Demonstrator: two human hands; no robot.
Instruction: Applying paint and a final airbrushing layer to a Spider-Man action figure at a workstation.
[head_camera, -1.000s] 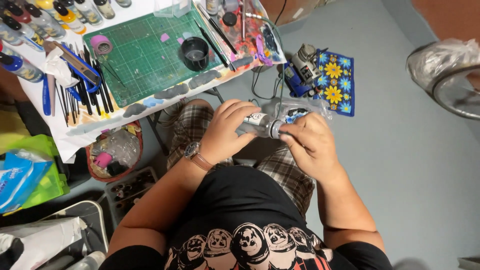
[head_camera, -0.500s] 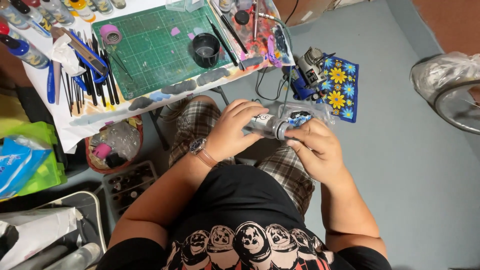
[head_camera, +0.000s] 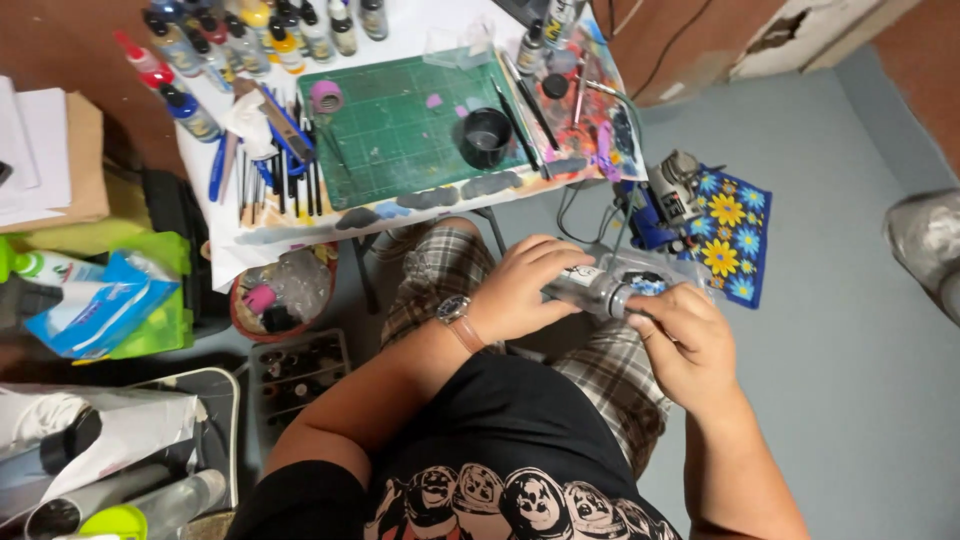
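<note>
I hold a small paint bottle (head_camera: 590, 290) over my lap, lying sideways between my two hands. It looks pale grey and roughly cylindrical, with a light label wrapped round its body and a darker cap end facing my right hand; the print on it is too small to make out. My left hand (head_camera: 525, 290) is curled round the body, fingers closed over the top and thumb beneath. My right hand (head_camera: 685, 340) has its fingertips pinched shut on the cap end. The bottle sits just below the edge of the small table (head_camera: 420, 215), where a green cutting mat (head_camera: 410, 135) carries a black cup (head_camera: 486, 136).
</note>
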